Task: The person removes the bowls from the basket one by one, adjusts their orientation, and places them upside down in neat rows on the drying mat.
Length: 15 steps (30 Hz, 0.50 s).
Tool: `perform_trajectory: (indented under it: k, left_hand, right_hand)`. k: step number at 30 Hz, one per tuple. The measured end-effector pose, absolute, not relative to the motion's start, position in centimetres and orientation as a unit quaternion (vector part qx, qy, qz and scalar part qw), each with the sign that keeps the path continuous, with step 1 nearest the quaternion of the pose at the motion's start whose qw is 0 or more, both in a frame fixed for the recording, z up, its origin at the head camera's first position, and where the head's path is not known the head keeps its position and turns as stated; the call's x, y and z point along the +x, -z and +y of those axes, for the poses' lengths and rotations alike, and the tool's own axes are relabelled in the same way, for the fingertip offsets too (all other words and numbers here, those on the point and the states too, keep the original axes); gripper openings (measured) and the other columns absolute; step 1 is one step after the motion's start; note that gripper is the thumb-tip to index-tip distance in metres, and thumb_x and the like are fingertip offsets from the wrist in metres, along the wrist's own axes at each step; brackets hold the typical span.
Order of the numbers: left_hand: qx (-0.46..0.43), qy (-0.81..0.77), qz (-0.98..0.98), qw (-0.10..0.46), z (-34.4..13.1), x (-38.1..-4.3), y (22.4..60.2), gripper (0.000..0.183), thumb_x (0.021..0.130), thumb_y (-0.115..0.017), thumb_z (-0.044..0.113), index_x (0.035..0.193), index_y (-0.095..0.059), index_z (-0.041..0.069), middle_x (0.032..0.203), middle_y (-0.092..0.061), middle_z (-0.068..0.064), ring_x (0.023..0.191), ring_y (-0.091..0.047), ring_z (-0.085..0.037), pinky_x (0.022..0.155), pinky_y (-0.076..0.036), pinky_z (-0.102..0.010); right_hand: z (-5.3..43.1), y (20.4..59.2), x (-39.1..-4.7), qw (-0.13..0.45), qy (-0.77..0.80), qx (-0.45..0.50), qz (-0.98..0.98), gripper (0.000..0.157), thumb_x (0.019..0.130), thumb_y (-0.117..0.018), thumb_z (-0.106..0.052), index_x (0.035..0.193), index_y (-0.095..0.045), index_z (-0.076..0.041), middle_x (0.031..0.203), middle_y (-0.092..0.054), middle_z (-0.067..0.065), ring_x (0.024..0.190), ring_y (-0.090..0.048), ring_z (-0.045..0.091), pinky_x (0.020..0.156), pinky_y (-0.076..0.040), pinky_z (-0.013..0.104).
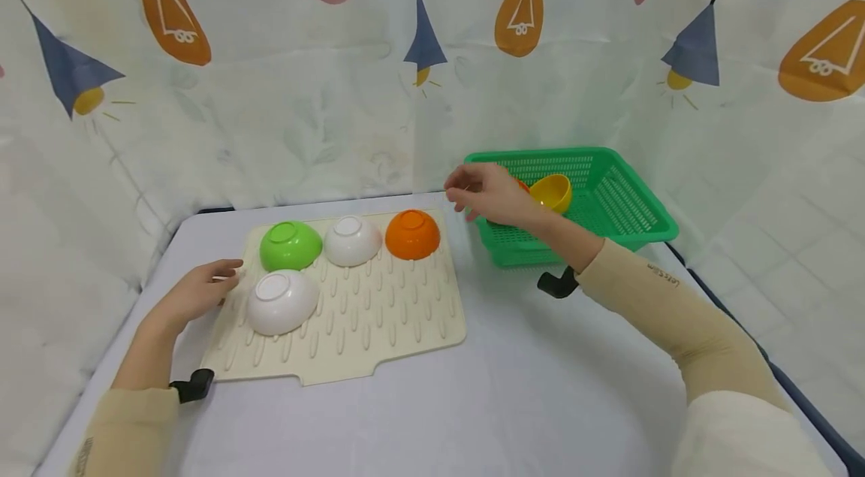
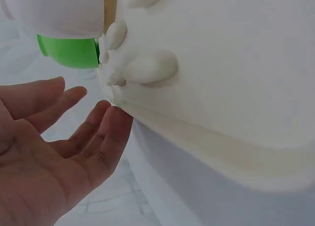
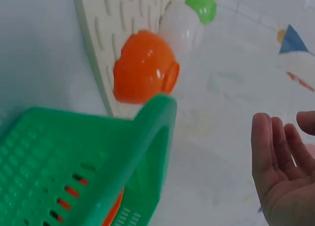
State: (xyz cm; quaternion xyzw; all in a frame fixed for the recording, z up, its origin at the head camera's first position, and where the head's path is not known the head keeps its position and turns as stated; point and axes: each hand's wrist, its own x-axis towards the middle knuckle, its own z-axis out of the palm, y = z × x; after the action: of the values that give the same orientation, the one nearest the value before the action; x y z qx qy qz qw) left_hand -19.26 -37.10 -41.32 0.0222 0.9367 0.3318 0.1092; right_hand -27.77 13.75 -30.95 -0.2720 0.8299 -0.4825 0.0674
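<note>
Four small bowls lie upside down on a cream ribbed drying mat (image 1: 378, 327). A green bowl (image 1: 290, 246), a white bowl (image 1: 352, 241) and an orange bowl (image 1: 412, 234) form the back row, and another white bowl (image 1: 281, 303) sits in front at the left. My left hand (image 1: 194, 293) is at the mat's left side, fingers loosely bent; the left wrist view has its fingertips (image 2: 120, 117) right at the mat's edge. Empty, my right hand (image 1: 493, 195) hovers over the left end of a green basket (image 1: 631, 195), its fingers relaxed.
Inside the basket are a yellow bowl (image 1: 553, 192) and a red-orange bowl (image 1: 522, 185), partly hidden by my right hand. The basket stands at the table's back right, near the patterned curtain (image 1: 378, 116). White cloth (image 1: 459, 409) covers the table.
</note>
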Motion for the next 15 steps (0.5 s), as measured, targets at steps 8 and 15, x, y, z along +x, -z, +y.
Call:
perform_trajectory:
  k: [8,15]
  left_hand:
    - [0.021,-0.321,0.938,0.131,-37.8,-20.2,41.6,0.065,0.093,-0.055,-0.004,0.147,-0.025,-0.024,0.137,-0.039,-0.047,0.121,-0.048,-0.058,0.096,-0.047,-0.063]
    - [0.036,-0.323,0.936,0.138,-38.6,-20.5,41.7,0.072,0.081,-0.063,-0.012,0.143,-0.029,-0.027,0.131,-0.045,-0.046,0.114,-0.052,-0.054,0.089,-0.051,-0.053]
  right_hand:
    - [19.5,28.9,-31.3,0.044,0.53,-0.153,0.833,0.034,0.106,-0.061,-0.026,0.128,-0.059,-0.001,0.118,-0.063,0.016,0.104,-0.062,0.03,0.084,-0.059,0.035]
    - [23.6,28.5,-34.1,0.101,0.574,-0.027,0.813,0.061,0.107,-0.056,-0.029,0.156,-0.032,-0.002,0.158,-0.034,0.018,0.138,-0.041,0.036,0.11,-0.044,0.044]
